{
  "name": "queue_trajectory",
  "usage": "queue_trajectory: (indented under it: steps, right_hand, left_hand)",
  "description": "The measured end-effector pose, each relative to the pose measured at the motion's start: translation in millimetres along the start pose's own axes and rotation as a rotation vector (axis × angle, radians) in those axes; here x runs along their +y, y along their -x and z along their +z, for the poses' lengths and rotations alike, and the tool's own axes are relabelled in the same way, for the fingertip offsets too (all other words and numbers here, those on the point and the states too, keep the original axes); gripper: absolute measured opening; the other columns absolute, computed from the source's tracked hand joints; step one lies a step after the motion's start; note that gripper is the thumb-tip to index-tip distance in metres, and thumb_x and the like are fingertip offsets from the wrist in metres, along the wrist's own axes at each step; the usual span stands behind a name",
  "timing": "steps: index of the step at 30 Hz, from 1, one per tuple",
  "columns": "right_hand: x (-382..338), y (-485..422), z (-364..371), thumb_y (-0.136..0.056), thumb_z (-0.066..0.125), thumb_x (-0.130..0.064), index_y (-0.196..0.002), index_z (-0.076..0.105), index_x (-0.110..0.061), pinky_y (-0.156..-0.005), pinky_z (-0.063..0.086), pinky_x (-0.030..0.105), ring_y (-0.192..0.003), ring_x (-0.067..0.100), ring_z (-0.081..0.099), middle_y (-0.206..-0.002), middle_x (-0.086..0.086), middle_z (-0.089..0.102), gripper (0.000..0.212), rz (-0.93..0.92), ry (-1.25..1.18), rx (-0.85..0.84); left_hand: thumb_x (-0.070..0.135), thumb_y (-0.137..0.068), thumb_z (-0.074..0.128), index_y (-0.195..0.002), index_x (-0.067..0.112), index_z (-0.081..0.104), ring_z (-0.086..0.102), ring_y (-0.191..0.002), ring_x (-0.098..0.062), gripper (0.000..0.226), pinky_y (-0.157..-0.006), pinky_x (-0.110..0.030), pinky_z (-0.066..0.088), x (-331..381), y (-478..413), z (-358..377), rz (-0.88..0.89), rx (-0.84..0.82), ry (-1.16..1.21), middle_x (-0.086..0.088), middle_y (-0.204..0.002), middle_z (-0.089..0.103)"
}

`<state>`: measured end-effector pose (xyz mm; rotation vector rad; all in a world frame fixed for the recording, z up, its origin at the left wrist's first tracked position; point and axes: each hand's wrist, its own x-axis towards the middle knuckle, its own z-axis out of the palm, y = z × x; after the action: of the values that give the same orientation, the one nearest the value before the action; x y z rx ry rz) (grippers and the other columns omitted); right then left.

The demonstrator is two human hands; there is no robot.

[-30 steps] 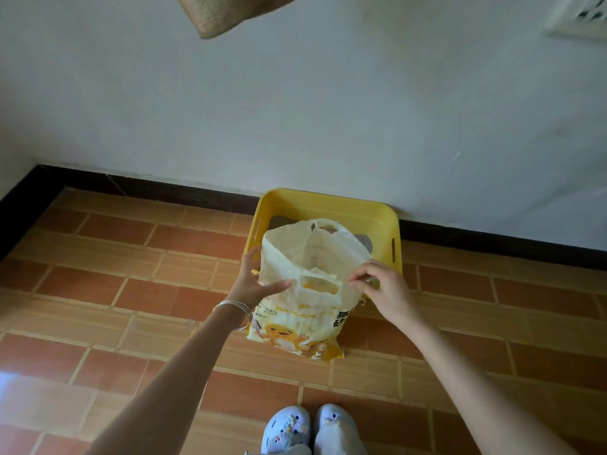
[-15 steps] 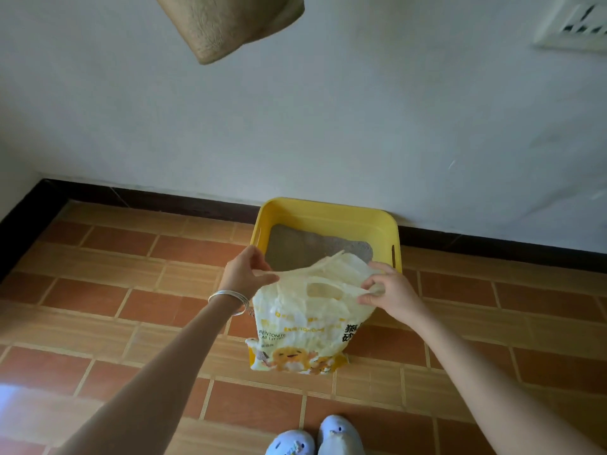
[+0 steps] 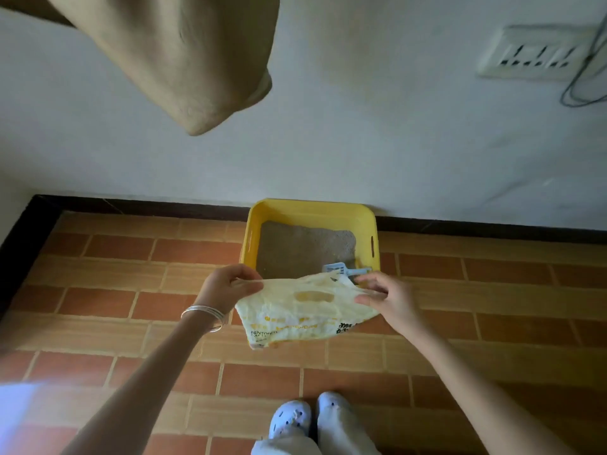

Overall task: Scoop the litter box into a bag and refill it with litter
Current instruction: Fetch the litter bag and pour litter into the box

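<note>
Lowered and stretched wider since before, bag hangs near the box. Left hand pinches its left edge, right hand its right. Scoop lies on the litter.

Left grip, right grip pinching
</note>
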<state>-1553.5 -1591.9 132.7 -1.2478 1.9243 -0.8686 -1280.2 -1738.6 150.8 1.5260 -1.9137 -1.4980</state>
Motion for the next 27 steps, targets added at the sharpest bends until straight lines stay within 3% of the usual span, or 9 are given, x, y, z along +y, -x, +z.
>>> queue_trajectory:
  steps: [6, 11, 13, 15, 20, 25, 27]
  right_hand:
    - [-121, 66, -90, -0.071, 0.076, -0.006, -0.078, 0.069, -0.001, -0.063, 0.039, 0.003, -0.069, -0.013, 0.057, -0.072, -0.017, 0.06, 0.011, -0.011, 0.009, 0.073]
    - [-204, 120, -163, -0.074, 0.069, -0.029, -0.08, 0.068, -0.009, -0.063, 0.044, 0.012, -0.071, 0.004, 0.06, -0.073, -0.006, 0.065, 0.021, -0.048, 0.009, 0.124]
    - [-232, 142, -191, -0.076, 0.064, -0.038, -0.086, 0.066, -0.019, -0.066, 0.044, 0.009, -0.075, -0.001, 0.06, -0.077, -0.016, 0.062, 0.022, -0.076, 0.034, 0.144]
    - [-256, 164, -216, -0.081, 0.058, -0.044, -0.086, 0.064, -0.023, -0.063, 0.042, 0.007, -0.07, -0.005, 0.057, -0.073, -0.022, 0.057, 0.023, -0.094, 0.093, 0.163]
    - [-299, 218, -273, -0.083, 0.046, -0.06, -0.083, 0.07, -0.015, -0.046, 0.034, 0.01, -0.055, 0.004, 0.052, -0.062, -0.01, 0.059, 0.051, -0.099, 0.225, 0.312]
    - [-328, 268, -316, -0.083, 0.052, -0.047, -0.08, 0.069, -0.014, -0.046, 0.033, 0.013, -0.058, 0.003, 0.052, -0.059, -0.014, 0.054, 0.037, -0.036, 0.328, 0.428]
    - [-331, 290, -329, -0.084, 0.053, -0.045, -0.076, 0.065, -0.02, -0.045, 0.031, 0.014, -0.058, 0.004, 0.052, -0.057, -0.018, 0.049, 0.029, 0.019, 0.374, 0.492]
  left_hand:
    - [0.01, -0.075, 0.076, -0.07, 0.035, 0.068, 0.057, -0.065, 0.009, 0.027, -0.061, -0.003, 0.04, 131, 61, -54, 0.1, -0.127, -0.144, 0.023, -0.067, 0.066]
    - [0.024, -0.072, 0.079, -0.066, 0.054, 0.067, 0.063, -0.078, -0.011, 0.033, -0.075, -0.024, 0.047, 228, 115, -81, 0.151, -0.21, -0.179, 0.01, -0.078, 0.071]
    - [0.026, -0.07, 0.081, -0.064, 0.053, 0.067, 0.061, -0.076, -0.011, 0.032, -0.074, -0.021, 0.046, 262, 133, -87, 0.197, -0.217, -0.168, 0.009, -0.075, 0.07]
    - [0.018, -0.071, 0.08, -0.06, 0.046, 0.068, 0.057, -0.073, -0.005, 0.033, -0.071, -0.013, 0.042, 295, 148, -90, 0.252, -0.211, -0.159, 0.02, -0.069, 0.067]
    - [0.016, -0.075, 0.077, -0.066, 0.037, 0.061, 0.056, -0.074, 0.01, 0.028, -0.069, -0.004, 0.037, 381, 178, -90, 0.435, -0.197, -0.206, 0.017, -0.075, 0.064]
    - [0.027, -0.075, 0.075, -0.071, 0.03, 0.062, 0.054, -0.076, 0.012, 0.014, -0.069, -0.005, 0.037, 444, 199, -73, 0.687, -0.262, -0.251, 0.018, -0.075, 0.061]
    - [0.022, -0.077, 0.075, -0.07, 0.03, 0.062, 0.055, -0.077, 0.011, 0.017, -0.071, -0.004, 0.036, 465, 205, -59, 0.738, -0.326, -0.247, 0.016, -0.078, 0.063]
